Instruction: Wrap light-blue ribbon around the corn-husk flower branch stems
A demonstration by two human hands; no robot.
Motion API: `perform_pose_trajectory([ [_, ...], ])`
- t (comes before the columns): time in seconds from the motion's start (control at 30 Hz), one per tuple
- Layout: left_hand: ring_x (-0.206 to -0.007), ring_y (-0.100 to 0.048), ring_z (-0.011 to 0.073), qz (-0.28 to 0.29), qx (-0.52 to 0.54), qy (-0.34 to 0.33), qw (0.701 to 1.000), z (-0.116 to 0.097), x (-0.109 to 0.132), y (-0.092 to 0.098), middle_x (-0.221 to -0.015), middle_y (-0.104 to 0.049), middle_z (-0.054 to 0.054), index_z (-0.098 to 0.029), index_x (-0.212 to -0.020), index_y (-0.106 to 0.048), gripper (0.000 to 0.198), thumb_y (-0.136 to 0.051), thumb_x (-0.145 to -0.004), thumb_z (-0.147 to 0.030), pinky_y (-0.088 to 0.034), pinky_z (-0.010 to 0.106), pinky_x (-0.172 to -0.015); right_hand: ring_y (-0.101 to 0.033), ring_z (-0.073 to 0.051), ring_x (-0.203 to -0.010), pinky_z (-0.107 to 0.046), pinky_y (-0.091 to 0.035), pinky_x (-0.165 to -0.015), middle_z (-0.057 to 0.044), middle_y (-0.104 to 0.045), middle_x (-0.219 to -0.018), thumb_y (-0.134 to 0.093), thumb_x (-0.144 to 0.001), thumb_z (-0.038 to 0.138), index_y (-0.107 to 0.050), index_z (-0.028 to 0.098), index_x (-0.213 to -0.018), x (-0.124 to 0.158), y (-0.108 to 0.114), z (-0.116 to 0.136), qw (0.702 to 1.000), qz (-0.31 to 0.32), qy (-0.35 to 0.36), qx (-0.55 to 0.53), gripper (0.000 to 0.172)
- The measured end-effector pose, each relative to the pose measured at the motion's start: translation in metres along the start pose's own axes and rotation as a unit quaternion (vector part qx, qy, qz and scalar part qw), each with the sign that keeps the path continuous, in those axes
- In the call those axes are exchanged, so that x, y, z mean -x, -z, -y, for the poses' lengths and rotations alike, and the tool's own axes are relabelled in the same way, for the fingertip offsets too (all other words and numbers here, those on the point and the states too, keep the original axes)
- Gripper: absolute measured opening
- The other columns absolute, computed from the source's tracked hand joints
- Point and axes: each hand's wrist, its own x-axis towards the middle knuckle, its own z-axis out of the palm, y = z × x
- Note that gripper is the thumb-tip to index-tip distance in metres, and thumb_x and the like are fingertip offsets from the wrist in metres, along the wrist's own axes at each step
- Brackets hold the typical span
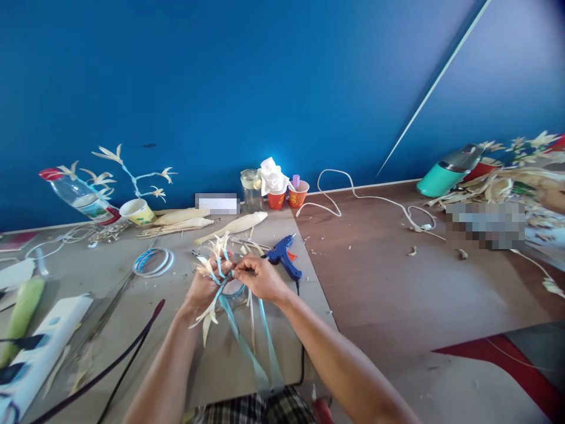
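Note:
My left hand [203, 290] is closed around a sprig of cream corn-husk flowers [208, 318], its thin stems wrapped in light blue. Husk petals stick out above and below the fingers. My right hand [261, 281] pinches light blue ribbon-like tape [238, 331] against the stem, fingertips close to the left ones. The tape hangs in a long loop towards my lap. Under the hands a tape roll [233, 287] is partly hidden. Just beyond my right hand lies a blue glue gun [282, 254] with an orange trigger.
Tape rolls [153, 261], corn husks [238, 227] and a white power strip [53, 347] lie leftward. At the wall stand a finished sprig in a paper cup [138, 211], a glass jar [252, 191] and red cups [276, 200]. Rightward are a teal bottle [445, 172] and another person's hand [554, 197].

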Motion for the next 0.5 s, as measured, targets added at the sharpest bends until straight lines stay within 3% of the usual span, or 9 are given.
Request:
perform_pose_trajectory([
  [0.27,-0.055,-0.046,0.0084,0.024,-0.007,-0.022,0.999,0.0027,-0.003,0.0086,-0.065,-0.055,-0.004,-0.018,-0.078,-0.055,0.032,-0.079,-0.06,-0.027,-0.037,0.02,-0.051,-0.051,-0.012,-0.072,-0.025,-0.039,-0.071,0.001,-0.053,-0.071,-0.058,-0.079,0.022,-0.057,0.016,-0.065,0.002,0.0,0.0034,0.999,0.004,0.04,0.003,0.015],
  [0.5,-0.055,-0.049,0.0092,-0.03,-0.052,-0.059,0.996,-0.0024,0.0006,-0.0007,-0.063,-0.055,-0.004,-0.018,-0.075,-0.053,0.026,-0.075,-0.064,-0.025,-0.039,0.022,-0.052,-0.052,-0.012,-0.07,-0.025,-0.04,-0.069,0.001,-0.053,-0.072,-0.058,-0.079,0.023,-0.056,0.017,-0.068,0.0013,-0.002,0.0001,0.999,-0.01,0.014,0.027,0.013],
])
